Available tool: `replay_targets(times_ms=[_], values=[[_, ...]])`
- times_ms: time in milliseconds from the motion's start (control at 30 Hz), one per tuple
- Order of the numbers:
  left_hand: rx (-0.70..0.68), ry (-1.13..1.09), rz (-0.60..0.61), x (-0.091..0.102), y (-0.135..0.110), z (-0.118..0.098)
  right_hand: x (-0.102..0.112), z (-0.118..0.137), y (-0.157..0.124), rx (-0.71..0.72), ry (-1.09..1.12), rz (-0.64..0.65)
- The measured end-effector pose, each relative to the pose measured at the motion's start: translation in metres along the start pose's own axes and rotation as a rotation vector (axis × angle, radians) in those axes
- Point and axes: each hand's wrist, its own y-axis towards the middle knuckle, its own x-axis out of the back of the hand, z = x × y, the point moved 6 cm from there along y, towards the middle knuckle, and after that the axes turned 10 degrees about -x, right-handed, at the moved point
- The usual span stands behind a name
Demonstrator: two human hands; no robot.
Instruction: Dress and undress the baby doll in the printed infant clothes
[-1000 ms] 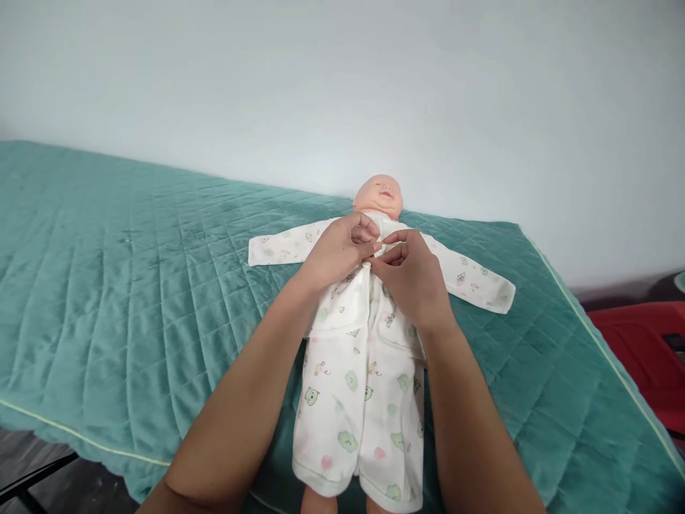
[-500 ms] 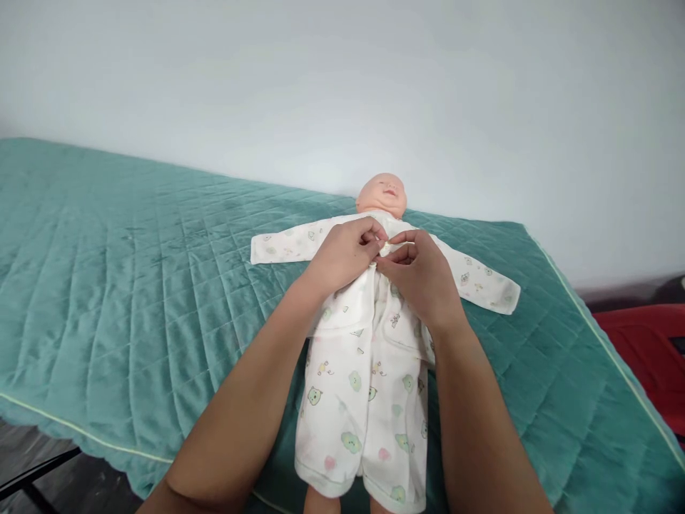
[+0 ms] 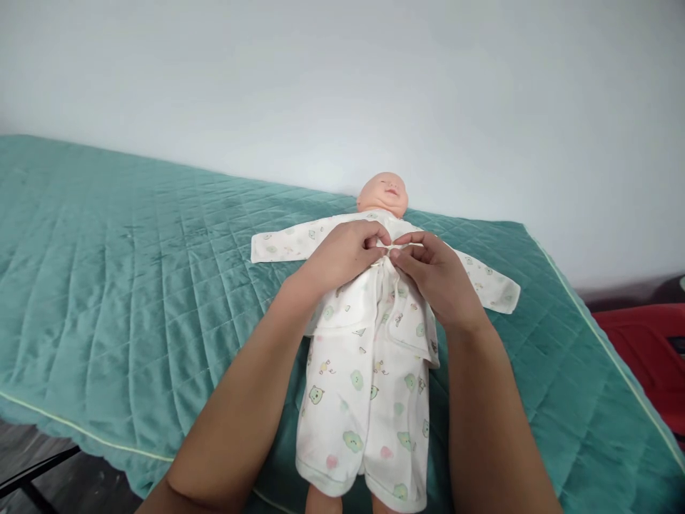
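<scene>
A doll lies on its back in the middle of the frame, head toward the wall, on a green quilt. It wears a white printed shirt, sleeves stretched out to either side, and matching pants toward the bottom of the frame. At the chest, just right of centre, the person's left hand and right hand nearly meet, each pinching the shirt's front between thumb and fingertips. Below them the two flaps hang apart, the one on the right ending lower in the frame.

The fingertips hide the small spot they grip, so whether the edges line up cannot be told. If they are joined out of level, the front would probably sit crooked. The cloth looks thin and soft, so a loose pinch could let an edge slip. Nothing seems to steady the doll, so a hard tug might shift it across the quilt.
</scene>
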Motion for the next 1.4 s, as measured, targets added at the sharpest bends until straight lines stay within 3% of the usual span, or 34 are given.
replay_targets(times_ms=[267, 600, 867, 1233, 1400], values=[[-0.014, 0.122, 0.059, -0.006, 0.001, 0.001, 0.006, -0.01, 0.009, 0.038, 0.015, -0.143], [0.047, 0.288, 0.018, -0.013, 0.005, 0.001, 0.003, -0.008, 0.009, 0.069, 0.062, -0.163], [0.035, 0.047, -0.058, -0.006, 0.001, 0.005, 0.004, -0.008, 0.01, 0.094, 0.097, -0.135], [0.02, 0.024, -0.072, -0.006, 0.002, 0.006, 0.004, -0.008, 0.008, 0.086, 0.064, -0.142], [0.012, -0.117, -0.098, -0.005, 0.0, 0.01, 0.004, -0.008, 0.007, 0.1, 0.073, -0.139]])
